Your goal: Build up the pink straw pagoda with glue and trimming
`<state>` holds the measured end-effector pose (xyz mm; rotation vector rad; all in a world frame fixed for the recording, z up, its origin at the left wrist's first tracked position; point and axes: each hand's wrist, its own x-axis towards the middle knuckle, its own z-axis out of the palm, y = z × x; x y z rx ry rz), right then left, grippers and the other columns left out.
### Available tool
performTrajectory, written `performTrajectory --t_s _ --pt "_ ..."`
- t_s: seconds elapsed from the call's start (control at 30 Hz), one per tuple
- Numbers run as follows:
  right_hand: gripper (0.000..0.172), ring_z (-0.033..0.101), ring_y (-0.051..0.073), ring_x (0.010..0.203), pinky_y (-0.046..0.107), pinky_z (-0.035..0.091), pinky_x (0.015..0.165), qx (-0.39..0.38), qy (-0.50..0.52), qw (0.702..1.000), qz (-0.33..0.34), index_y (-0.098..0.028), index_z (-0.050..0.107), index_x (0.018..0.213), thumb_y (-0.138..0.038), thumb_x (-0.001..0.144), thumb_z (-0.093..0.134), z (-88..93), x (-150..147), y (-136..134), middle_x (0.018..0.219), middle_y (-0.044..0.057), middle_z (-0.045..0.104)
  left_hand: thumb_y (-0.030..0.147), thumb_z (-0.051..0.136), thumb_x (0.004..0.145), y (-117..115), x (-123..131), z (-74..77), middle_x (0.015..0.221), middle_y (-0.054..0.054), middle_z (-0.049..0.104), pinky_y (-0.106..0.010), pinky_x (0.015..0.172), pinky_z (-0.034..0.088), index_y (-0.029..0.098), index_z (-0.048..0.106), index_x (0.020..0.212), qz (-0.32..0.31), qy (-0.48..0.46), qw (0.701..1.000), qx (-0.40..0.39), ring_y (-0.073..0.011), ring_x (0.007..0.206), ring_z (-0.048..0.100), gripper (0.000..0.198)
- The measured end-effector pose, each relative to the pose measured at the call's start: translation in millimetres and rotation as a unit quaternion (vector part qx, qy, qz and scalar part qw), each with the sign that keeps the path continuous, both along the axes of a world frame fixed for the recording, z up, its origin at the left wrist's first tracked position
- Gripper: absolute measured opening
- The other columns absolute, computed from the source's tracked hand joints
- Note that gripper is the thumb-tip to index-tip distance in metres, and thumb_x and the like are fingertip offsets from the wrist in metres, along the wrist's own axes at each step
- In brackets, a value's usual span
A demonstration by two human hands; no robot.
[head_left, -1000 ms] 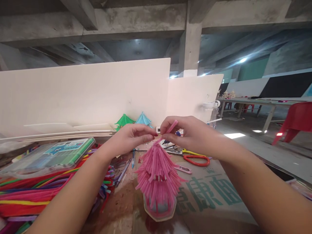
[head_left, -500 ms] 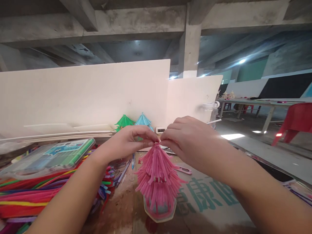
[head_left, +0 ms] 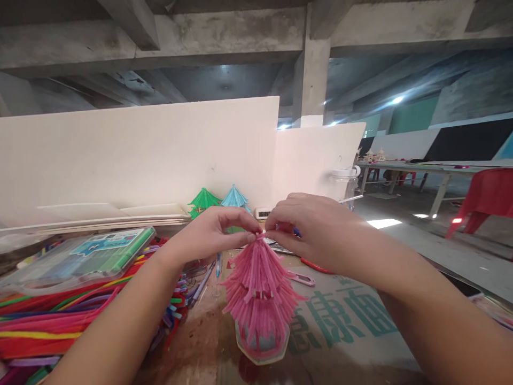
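Observation:
A pink tiered pavilion made of pipe cleaners [head_left: 261, 283] stands upright on an octagonal base [head_left: 262, 353] in front of me. My left hand [head_left: 218, 230] comes in from the left, thumb and fingertips pinched on the pavilion's pink tip. From the right, my right hand [head_left: 302, 222] also pinches at that tip, its fingers curled. The exact strand between the fingertips is too small to make out. A pink utility knife [head_left: 301, 278] lies just right of the pavilion, and a red-handled tool [head_left: 315, 266] shows partly under my right hand.
Loose coloured pipe cleaners [head_left: 48, 331] are heaped at the left, under a clear plastic case [head_left: 80, 262]. Behind stand a green pavilion [head_left: 204, 199], a blue pavilion [head_left: 235, 198], a small digital clock [head_left: 263, 214] and a clear jar [head_left: 344, 184]. White boards [head_left: 140, 160] rise at the back.
My right hand has shifted slightly, its fingers a little further from the tip. The red-handled tool beneath it now shows. The left hand and pavilion stay nearly in place.

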<state>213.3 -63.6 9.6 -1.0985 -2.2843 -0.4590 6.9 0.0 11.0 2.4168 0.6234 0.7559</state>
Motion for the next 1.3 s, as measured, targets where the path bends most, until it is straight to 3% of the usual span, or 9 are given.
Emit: performTrajectory --t_s 0.1,0.23,0.43,0.67,1.13,1.3 --pt "0.017 0.051 0.013 0.068 0.025 0.032 0.059 -0.006 0.004 1.000 0.005 -0.020 0.063 0.077 -0.030 0.088 0.054 0.2 1 1 0.070 0.000 0.061 0.032 0.064 0.080 6 -1 -3.3 0.094 -0.004 0.070 -0.025 0.074 0.051 0.017 0.067 0.097 0.002 0.001 0.999 -0.044 -0.0147 0.083 0.064 0.023" --pt "0.016 0.050 0.013 0.066 0.026 0.031 0.058 0.001 -0.006 1.000 -0.002 -0.020 0.062 0.075 -0.028 0.087 0.054 -0.6 1 0 0.068 0.000 0.060 0.030 0.061 0.082 8 -1 -3.8 0.094 -0.003 0.070 -0.025 0.078 0.048 0.018 0.069 0.093 -0.004 0.031 0.999 -0.017 -0.0144 0.085 0.062 0.018" --pt "0.010 0.049 0.013 0.068 0.025 0.030 0.059 -0.003 -0.010 1.000 0.007 -0.020 0.060 0.076 -0.024 0.084 0.055 -1.8 3 0 0.070 -0.001 0.059 0.023 0.058 0.082 7 5 -6.7 0.089 -0.001 0.066 -0.023 0.076 0.046 0.016 0.064 0.089 -0.043 0.000 0.999 -0.027 -0.0125 0.082 0.059 0.011" --pt "0.019 0.048 0.015 0.068 0.028 0.028 0.060 0.031 -0.062 0.998 -0.014 -0.020 0.057 0.073 -0.027 0.089 0.050 -1.1 1 -1 0.067 0.001 0.059 0.025 0.059 0.083 11 8 -11.0 0.088 -0.002 0.065 -0.025 0.079 0.045 0.016 0.064 0.087 -0.061 -0.011 0.998 -0.002 -0.0138 0.084 0.059 0.012" --pt "0.016 0.057 0.015 0.075 0.025 0.037 0.063 -0.091 0.034 0.994 0.046 -0.021 0.068 0.083 -0.019 0.084 0.052 5.1 5 13 0.079 0.002 0.066 0.027 0.067 0.078 10 5 -8.5 0.091 -0.004 0.071 -0.027 0.081 0.048 0.016 0.070 0.080 -0.033 -0.031 0.999 -0.005 -0.0145 0.085 0.063 0.012" --pt "0.019 0.058 0.015 0.077 0.026 0.038 0.066 -0.093 0.045 0.993 0.052 -0.022 0.070 0.083 -0.020 0.085 0.051 4.2 6 16 0.080 0.002 0.068 0.028 0.070 0.074 10 5 -9.4 0.089 -0.005 0.072 -0.026 0.075 0.051 0.016 0.067 0.092 -0.005 -0.061 0.995 -0.078 -0.0140 0.079 0.065 0.021"
